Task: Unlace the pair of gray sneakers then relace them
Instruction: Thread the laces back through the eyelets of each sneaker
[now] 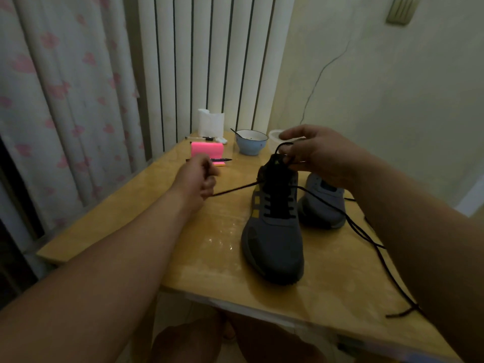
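A gray sneaker (273, 239) with yellow side stripes stands on the wooden table (209, 258), toe toward me. Its black lace (235, 189) is threaded through the lower eyelets. My left hand (199, 176) is closed on one lace end, which runs taut out to the left of the shoe. My right hand (317, 153) grips the black tongue and upper lace at the top of the shoe. The other lace end (372, 242) trails across the table to the right front edge. The second gray sneaker (324, 203) sits behind, partly hidden by my right arm.
At the table's far end are a pink block (207, 150) with a black pen (220, 160) across it, a blue bowl (251, 142) with a spoon, a white container (275, 138), and folded white tissue (210, 124). Curtains hang left, a wall lies right.
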`<state>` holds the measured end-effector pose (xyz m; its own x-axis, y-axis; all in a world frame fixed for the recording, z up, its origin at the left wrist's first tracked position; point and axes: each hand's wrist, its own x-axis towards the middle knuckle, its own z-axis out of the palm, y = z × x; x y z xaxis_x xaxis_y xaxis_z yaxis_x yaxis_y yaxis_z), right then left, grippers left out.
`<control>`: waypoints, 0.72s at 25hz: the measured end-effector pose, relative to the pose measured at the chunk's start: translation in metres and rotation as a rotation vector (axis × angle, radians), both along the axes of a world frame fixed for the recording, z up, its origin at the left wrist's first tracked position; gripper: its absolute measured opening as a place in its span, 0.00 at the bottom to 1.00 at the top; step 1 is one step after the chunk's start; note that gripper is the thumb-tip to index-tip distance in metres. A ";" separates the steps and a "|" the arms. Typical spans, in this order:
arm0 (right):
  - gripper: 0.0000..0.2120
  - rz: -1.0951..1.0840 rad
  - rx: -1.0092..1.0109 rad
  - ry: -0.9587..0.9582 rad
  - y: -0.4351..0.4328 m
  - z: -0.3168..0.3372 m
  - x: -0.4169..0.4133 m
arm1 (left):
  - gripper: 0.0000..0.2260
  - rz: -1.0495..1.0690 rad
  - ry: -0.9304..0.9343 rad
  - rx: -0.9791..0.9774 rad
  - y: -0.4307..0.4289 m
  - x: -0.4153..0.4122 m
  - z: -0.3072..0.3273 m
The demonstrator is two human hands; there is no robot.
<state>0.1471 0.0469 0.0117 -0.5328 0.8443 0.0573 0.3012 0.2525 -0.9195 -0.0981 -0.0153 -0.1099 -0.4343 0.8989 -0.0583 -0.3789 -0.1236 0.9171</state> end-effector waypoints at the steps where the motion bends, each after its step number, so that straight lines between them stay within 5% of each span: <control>1: 0.12 -0.010 0.069 -0.025 0.000 -0.002 -0.004 | 0.15 -0.071 0.393 -0.097 -0.004 0.003 -0.001; 3: 0.09 -0.062 0.206 -0.079 0.002 -0.007 -0.007 | 0.22 -0.242 0.849 -0.251 -0.013 0.007 -0.003; 5: 0.06 -0.131 0.270 -0.132 0.005 -0.015 -0.003 | 0.20 -0.226 0.834 -0.282 -0.020 0.008 -0.002; 8: 0.07 -0.177 0.328 -0.271 0.008 -0.033 0.010 | 0.06 0.101 0.583 -0.219 -0.015 -0.005 -0.012; 11: 0.04 -0.125 0.385 -0.453 0.004 -0.043 0.021 | 0.10 0.336 0.967 -0.327 -0.009 -0.016 -0.024; 13: 0.03 -0.078 0.369 -0.519 0.001 -0.045 0.025 | 0.03 0.402 1.173 -0.360 -0.010 -0.019 -0.031; 18: 0.05 -0.019 0.301 -0.500 -0.008 -0.048 0.034 | 0.07 0.445 1.283 -0.387 -0.013 -0.018 -0.041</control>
<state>0.1813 0.0389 -0.0360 -0.5415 0.8397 0.0417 0.6877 0.4709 -0.5526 -0.1157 -0.0286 -0.1512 -0.6124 0.6929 0.3807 0.7367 0.3254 0.5928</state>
